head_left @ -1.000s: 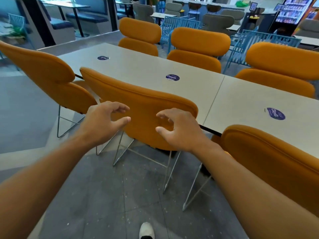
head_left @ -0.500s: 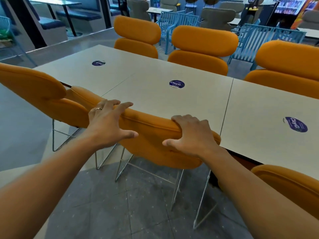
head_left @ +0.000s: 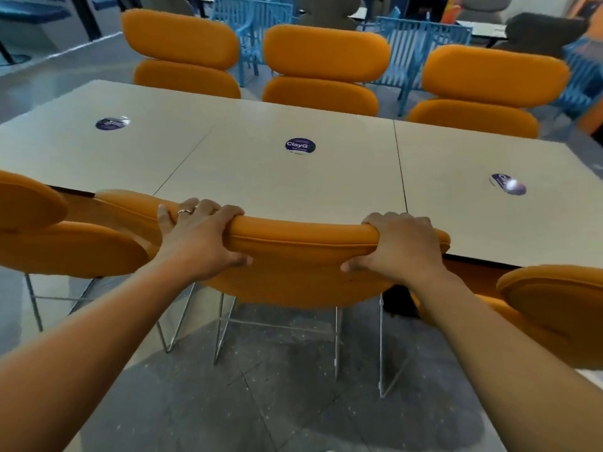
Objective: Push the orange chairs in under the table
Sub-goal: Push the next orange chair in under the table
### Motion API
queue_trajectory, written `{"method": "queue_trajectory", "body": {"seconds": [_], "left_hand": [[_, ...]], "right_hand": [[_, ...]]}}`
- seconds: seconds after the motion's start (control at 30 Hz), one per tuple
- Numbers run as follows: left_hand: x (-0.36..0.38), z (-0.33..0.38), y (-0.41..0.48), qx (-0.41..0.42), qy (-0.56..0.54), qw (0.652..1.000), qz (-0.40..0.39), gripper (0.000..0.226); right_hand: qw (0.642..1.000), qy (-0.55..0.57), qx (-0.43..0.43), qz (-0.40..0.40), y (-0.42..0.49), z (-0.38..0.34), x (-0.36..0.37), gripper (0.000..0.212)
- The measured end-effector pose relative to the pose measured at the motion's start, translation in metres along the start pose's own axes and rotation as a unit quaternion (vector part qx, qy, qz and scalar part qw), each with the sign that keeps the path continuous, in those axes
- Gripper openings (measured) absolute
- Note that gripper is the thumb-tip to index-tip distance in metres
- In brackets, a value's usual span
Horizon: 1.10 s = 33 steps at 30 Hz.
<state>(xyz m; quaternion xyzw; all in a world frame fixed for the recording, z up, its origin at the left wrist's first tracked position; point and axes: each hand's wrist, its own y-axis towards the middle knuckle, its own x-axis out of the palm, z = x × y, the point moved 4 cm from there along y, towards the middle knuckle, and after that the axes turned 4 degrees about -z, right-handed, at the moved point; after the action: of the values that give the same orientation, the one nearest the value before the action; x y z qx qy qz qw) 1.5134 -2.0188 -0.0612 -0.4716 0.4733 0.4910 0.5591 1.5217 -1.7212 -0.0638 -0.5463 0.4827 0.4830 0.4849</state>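
Observation:
An orange chair [head_left: 300, 265] with thin metal legs stands right in front of me, its backrest top level with the near edge of the long pale table [head_left: 261, 177]. My left hand [head_left: 199, 236] grips the left part of the backrest top, fingers curled over it and thumb behind. My right hand [head_left: 396, 247] grips the right part the same way. Its seat is hidden under the table. More orange chairs flank it on the near side, one at the left [head_left: 49, 243] and one at the right [head_left: 554, 308].
Three orange chairs [head_left: 323, 70] line the table's far side. Round purple stickers [head_left: 300, 146] lie on the tabletop. Blue slatted chairs [head_left: 421, 44] and grey seats stand behind. Grey tiled floor [head_left: 277, 402] lies under me.
Both hands reached the middle chair's backrest and closed round its top. The chair has moved toward the table, and my view now faces it squarely.

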Motion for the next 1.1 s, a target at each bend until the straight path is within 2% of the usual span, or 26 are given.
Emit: {"method": "queue_trajectory", "body": {"seconds": [0.2, 0.37, 0.5, 0.77, 0.87, 1.1], "left_hand": [[0.01, -0.032, 0.012, 0.048, -0.012, 0.997, 0.054, 0.072], [0.004, -0.062, 0.022, 0.077, 0.008, 0.996, 0.053, 0.069], [-0.004, -0.094, 0.024, 0.064, 0.009, 0.997, 0.038, 0.073], [0.0, -0.082, 0.009, 0.044, 0.012, 0.996, 0.08, 0.067], [0.004, -0.071, -0.005, 0.053, -0.017, 0.994, 0.096, 0.063], [0.002, -0.079, 0.005, 0.072, -0.027, 0.994, 0.084, 0.064]], "right_hand": [[0.998, 0.036, 0.05, 0.016, -0.002, -0.014, -0.004, 0.067], [0.997, 0.032, 0.061, 0.036, -0.009, -0.042, 0.001, 0.069], [0.996, 0.003, 0.05, 0.071, -0.017, -0.073, 0.011, 0.072], [0.999, 0.008, 0.038, 0.019, -0.015, -0.062, 0.002, 0.072], [0.999, 0.005, 0.039, -0.008, -0.014, -0.05, -0.002, 0.069], [0.998, 0.035, 0.051, 0.024, -0.015, -0.056, -0.002, 0.063]]}}
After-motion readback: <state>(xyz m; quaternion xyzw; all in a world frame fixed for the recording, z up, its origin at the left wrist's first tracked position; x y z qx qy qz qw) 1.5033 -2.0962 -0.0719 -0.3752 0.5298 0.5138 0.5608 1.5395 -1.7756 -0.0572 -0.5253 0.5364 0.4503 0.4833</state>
